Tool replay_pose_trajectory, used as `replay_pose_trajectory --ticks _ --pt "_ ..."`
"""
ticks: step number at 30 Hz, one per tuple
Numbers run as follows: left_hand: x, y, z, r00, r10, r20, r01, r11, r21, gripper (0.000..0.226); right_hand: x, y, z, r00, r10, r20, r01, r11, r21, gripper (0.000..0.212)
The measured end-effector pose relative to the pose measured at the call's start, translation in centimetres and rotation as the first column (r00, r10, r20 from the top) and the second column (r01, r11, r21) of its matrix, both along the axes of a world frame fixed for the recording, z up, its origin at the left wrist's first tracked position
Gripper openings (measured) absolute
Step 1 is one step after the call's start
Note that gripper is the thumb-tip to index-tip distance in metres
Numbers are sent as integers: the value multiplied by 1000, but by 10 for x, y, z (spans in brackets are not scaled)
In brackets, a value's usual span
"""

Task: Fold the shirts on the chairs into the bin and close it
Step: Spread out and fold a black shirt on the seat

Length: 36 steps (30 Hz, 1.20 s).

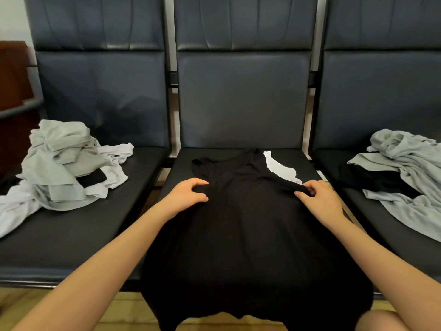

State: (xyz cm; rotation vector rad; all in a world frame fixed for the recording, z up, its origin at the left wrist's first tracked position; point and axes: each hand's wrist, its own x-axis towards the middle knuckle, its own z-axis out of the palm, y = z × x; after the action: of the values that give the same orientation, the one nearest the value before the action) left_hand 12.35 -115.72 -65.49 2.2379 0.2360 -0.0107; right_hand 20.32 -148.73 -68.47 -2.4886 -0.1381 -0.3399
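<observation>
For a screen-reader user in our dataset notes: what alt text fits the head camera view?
Two bare hands, left hand and right hand, pinch a black shirt spread flat on the middle chair seat, its hem hanging over the front edge. Crumpled grey and white shirts lie piled on the left seat and right seat.

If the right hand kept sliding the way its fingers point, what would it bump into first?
The right hand pinches the black shirt, fingers pointing up-left across the seat. Going on, it would probably stay on that shirt, heading toward the collar area; the white cloth lies a bit right of that line. Depth is hard to judge.
</observation>
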Motion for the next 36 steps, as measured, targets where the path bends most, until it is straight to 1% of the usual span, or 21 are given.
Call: replay_pose_trajectory --ticks 3,5,6,7,8,9,10,11,14,15,18,19,20,21,22,24,26,28,31,33,36 --pt "7 -1 6 995 59 79 -51 993 -102 48 -1 0 0 998 6 59 -11 997 81 14" --pt "9 9 11 993 74 88 -64 991 -118 49 -1 -1 0 998 8 64 -23 971 239 11" --pt "9 17 12 993 67 94 -61 996 -65 53 -2 -2 1 999 14 45 -29 939 343 10" --pt "9 26 14 994 47 96 -52 998 47 59 -2 -3 2 999 29 23 -36 896 442 9" --pt "10 36 15 997 6 83 -25 974 227 64 -1 -5 4 999 43 11 -42 857 514 7" --pt "8 45 17 997 -33 66 5 921 390 67 0 -7 6 999 52 12 -50 829 557 6" --pt "7 53 19 998 -54 39 28 874 485 68 2 -8 8 999 51 18 -52 818 572 6" --pt "5 59 20 998 -62 8 49 854 518 67 3 -9 10 999 46 19 -48 808 587 8" --pt "-2 66 19 995 -65 -77 95 862 498 54 6 -10 17 1000 29 9 -28 774 633 4" --pt "-5 67 17 993 -71 -94 108 865 490 49 6 -8 19 999 35 -6 -22 754 656 6" --pt "-14 70 9 987 -103 -121 149 860 488 42 7 -4 23 990 96 -99 12 657 753 16" --pt "-18 72 7 987 -115 -115 156 861 484 41 7 -3 23 986 108 -124 23 656 754 21" --pt "-21 74 5 988 -122 -95 152 862 484 40 9 -1 22 985 104 -138 29 684 729 25" --pt "-22 76 3 991 -119 -54 130 862 490 37 10 1 21 984 94 -150 40 708 705 27" --pt "-23 78 2 995 -103 6 88 874 477 34 12 2 21 984 87 -156 48 711 701 29" --pt "-23 82 2 989 -9 148 -48 927 373 31 14 4 22 987 69 -147 63 672 738 30" --pt "-20 86 2 967 102 232 -167 945 281 31 18 1 25 991 -23 -130 110 678 727 29" --pt "-16 91 -1 967 116 227 -183 937 297 30 23 -6 24 989 -97 -113 147 747 648 27" --pt "-13 94 -9 972 108 207 -176 923 343 27 22 -14 15 987 -114 -113 153 881 448 24" --pt "-11 93 -17 971 123 207 -188 922 338 27 18 -17 8 992 -82 -93 109 931 348 23" --pt "-9 89 -30 964 130 230 -204 920 334 25 15 -16 3 998 -64 -26 68 972 227 22"
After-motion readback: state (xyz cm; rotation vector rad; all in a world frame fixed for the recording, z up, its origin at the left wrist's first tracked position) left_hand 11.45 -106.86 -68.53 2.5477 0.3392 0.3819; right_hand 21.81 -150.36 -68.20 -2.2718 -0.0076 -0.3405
